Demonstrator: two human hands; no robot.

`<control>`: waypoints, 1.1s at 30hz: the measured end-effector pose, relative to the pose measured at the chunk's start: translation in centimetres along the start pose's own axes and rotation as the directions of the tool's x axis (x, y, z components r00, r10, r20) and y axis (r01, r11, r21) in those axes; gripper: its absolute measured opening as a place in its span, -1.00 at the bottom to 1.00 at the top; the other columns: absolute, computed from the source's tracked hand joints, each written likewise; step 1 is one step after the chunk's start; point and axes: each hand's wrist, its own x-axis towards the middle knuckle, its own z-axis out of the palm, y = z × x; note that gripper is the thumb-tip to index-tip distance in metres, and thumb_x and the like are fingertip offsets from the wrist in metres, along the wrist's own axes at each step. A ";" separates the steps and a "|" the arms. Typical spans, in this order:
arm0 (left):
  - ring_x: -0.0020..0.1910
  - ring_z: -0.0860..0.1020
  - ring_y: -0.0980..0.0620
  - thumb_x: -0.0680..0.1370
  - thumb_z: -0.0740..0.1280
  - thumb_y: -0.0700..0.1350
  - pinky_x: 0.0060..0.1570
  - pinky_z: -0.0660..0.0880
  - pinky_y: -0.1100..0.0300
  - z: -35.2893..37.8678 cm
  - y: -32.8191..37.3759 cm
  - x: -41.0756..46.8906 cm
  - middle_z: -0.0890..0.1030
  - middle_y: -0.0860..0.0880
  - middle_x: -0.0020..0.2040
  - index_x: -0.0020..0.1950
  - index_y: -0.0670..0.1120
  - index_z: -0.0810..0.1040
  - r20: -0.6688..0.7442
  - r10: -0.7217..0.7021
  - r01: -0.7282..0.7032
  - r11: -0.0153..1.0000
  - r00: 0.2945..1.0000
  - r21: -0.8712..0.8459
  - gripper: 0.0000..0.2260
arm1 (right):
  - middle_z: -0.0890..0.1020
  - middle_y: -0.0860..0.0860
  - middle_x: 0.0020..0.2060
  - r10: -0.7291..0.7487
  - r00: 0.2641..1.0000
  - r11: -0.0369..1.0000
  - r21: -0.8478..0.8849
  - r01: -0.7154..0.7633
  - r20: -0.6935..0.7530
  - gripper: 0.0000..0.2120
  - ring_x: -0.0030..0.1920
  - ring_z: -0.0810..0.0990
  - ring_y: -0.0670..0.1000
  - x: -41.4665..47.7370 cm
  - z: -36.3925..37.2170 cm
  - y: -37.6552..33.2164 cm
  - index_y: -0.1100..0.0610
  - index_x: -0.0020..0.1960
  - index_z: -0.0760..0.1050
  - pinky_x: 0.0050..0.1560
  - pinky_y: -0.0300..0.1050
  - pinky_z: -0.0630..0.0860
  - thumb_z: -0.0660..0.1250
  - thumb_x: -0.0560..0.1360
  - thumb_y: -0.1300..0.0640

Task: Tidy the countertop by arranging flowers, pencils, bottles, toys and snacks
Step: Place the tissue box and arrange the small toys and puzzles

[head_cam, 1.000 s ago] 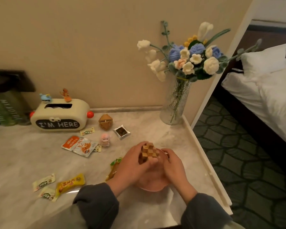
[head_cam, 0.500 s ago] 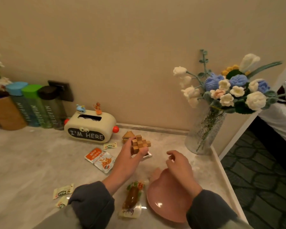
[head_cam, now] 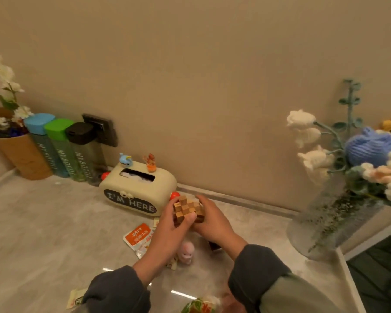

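Sorting toys: my left hand [head_cam: 167, 231] and right hand [head_cam: 215, 222] both grip the wooden interlocking puzzle [head_cam: 183, 208]; next, I reckon, it needs a tidy resting spot.

There is one view, from a camera on the person's head. It looks forward and down over the countertop [head_cam: 43, 233] toward the wall [head_cam: 190, 86]. It is near: the left hand [head_cam: 167, 231] and right hand [head_cam: 216, 223], both round the puzzle [head_cam: 186, 208], sit just below the centre, the sleeves [head_cam: 117, 292] at the bottom edge. The bottles [head_cam: 61, 152] stand far left; the right edge cuts the vase [head_cam: 325, 224].
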 end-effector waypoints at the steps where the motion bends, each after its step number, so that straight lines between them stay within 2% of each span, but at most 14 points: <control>1: 0.25 0.43 0.27 0.48 0.35 0.17 0.19 0.39 0.29 0.0 -0.1 0.2 0.45 0.19 0.30 0.43 0.22 0.24 0.001 -0.012 0.012 1.000 1.000 -0.001 -0.44 | 0.51 -0.09 0.30 0.000 1.000 1.000 0.006 0.000 0.001 -0.32 0.25 0.50 -0.06 0.3 0.3 0.1 -0.11 0.41 0.33 0.21 -0.11 0.47 0.46 0.34 -0.10; 4: 0.13 0.45 0.45 0.40 0.32 0.31 0.00 0.37 0.48 0.0 0.2 0.9 0.50 0.41 0.14 0.22 0.51 0.28 0.014 -0.010 0.010 1.000 1.000 0.016 -0.57 | 0.61 -0.18 0.08 -0.002 0.998 0.999 0.048 0.005 -0.060 -0.51 0.05 0.58 -0.13 0.5 0.3 0.2 -0.15 0.23 0.45 0.03 -0.12 0.54 0.47 0.33 -0.10; 6: 0.09 0.47 0.46 0.39 0.31 0.33 -0.09 0.42 0.53 0.3 0.8 1.4 0.52 0.46 0.06 0.10 0.58 0.30 0.021 0.023 -0.023 0.999 1.000 0.031 -0.66 | 0.61 -0.18 0.04 0.012 0.991 0.996 0.093 0.001 -0.133 -0.53 0.01 0.58 -0.15 0.2 -0.4 0.5 -0.14 0.21 0.47 0.01 -0.13 0.55 0.47 0.32 -0.05; 10: 0.05 0.52 0.40 0.37 0.34 0.33 -0.09 0.42 0.48 2.0 2.1 2.5 0.55 0.42 0.03 0.11 0.46 0.37 0.059 0.085 -0.089 0.992 0.995 0.084 -0.66 | 0.60 -0.19 0.01 0.101 0.953 0.985 0.164 -0.055 -0.286 -0.56 -0.02 0.57 -0.17 -1.1 -3.1 1.8 -0.14 0.20 0.46 -0.05 -0.14 0.54 0.47 0.35 -0.04; 14: 0.04 0.52 0.37 0.36 0.50 0.15 -0.04 0.40 0.42 5.0 3.2 4.0 0.57 0.29 0.04 0.19 0.28 0.37 0.196 0.098 -0.137 0.971 0.976 0.195 -0.52 | 0.53 -0.17 0.03 0.180 0.914 0.984 0.081 -0.161 -0.364 -0.57 -0.04 0.53 -0.14 -3.1 -6.4 4.5 -0.10 0.21 0.41 -0.16 -0.24 0.44 0.46 0.40 -0.05; 17: -0.01 0.50 0.40 0.34 0.54 0.04 -0.09 0.40 0.42 7.6 3.3 5.2 0.55 0.27 0.00 0.19 0.21 0.34 0.296 0.091 -0.183 0.936 0.951 0.301 -0.47 | 0.48 -0.04 0.14 0.251 0.896 0.962 -0.011 -0.274 -0.366 -0.50 0.01 0.52 -0.04 -4.9 -8.4 6.8 0.01 0.26 0.37 -0.07 -0.18 0.44 0.46 0.39 0.01; 21: 0.00 0.55 0.15 0.35 0.52 -0.10 0.01 0.51 0.16 10.7 2.3 6.3 0.52 0.14 0.04 0.13 0.13 0.35 0.426 0.074 -0.255 0.886 0.902 0.387 -0.52 | 0.43 0.11 0.25 0.308 0.871 0.936 -0.040 -0.349 -0.382 -0.44 0.14 0.54 0.15 -6.3 -9.8 8.5 0.11 0.34 0.31 0.07 -0.08 0.47 0.44 0.41 0.10; 24: -0.01 0.50 0.07 0.35 0.49 -0.12 -0.01 0.48 0.13 12.3 1.5 7.1 0.46 0.08 0.04 0.08 0.13 0.34 0.441 0.116 -0.323 0.843 0.890 0.430 -0.57 | 0.38 0.15 0.29 0.303 0.876 0.933 -0.072 -0.353 -0.375 -0.43 0.20 0.50 0.20 -6.8 -10.1 8.9 0.13 0.41 0.27 0.18 0.01 0.47 0.40 0.46 0.13; 27: 0.01 0.46 0.07 0.37 0.45 -0.09 -0.09 0.39 0.20 13.4 0.9 7.8 0.43 0.09 0.04 0.08 0.12 0.35 0.421 0.151 -0.344 0.834 0.894 0.431 -0.62 | 0.39 0.14 0.29 0.267 0.872 0.933 -0.117 -0.340 -0.411 -0.48 0.24 0.45 0.18 -7.0 -10.0 8.8 0.16 0.40 0.29 0.20 0.04 0.44 0.36 0.49 0.16; 30: 0.09 0.46 0.05 0.36 0.45 -0.09 -0.01 0.41 0.21 14.0 0.4 8.1 0.41 0.07 0.11 0.18 0.10 0.35 0.423 0.146 -0.342 0.832 0.894 0.436 -0.54 | 0.35 0.11 0.35 0.236 0.869 0.914 -0.205 -0.351 -0.436 -0.47 0.32 0.38 0.15 -7.1 -9.8 8.6 0.16 0.41 0.28 0.24 0.00 0.42 0.32 0.47 0.20; 33: 0.21 0.45 0.04 0.34 0.50 -0.04 0.14 0.43 0.19 13.8 0.5 8.3 0.41 0.01 0.26 0.35 0.05 0.30 0.414 0.127 -0.327 0.825 0.901 0.460 -0.35 | 0.29 0.08 0.41 0.191 0.870 0.887 -0.300 -0.352 -0.454 -0.40 0.43 0.26 0.12 -7.2 -9.7 8.2 0.13 0.46 0.23 0.30 -0.02 0.40 0.32 0.46 0.15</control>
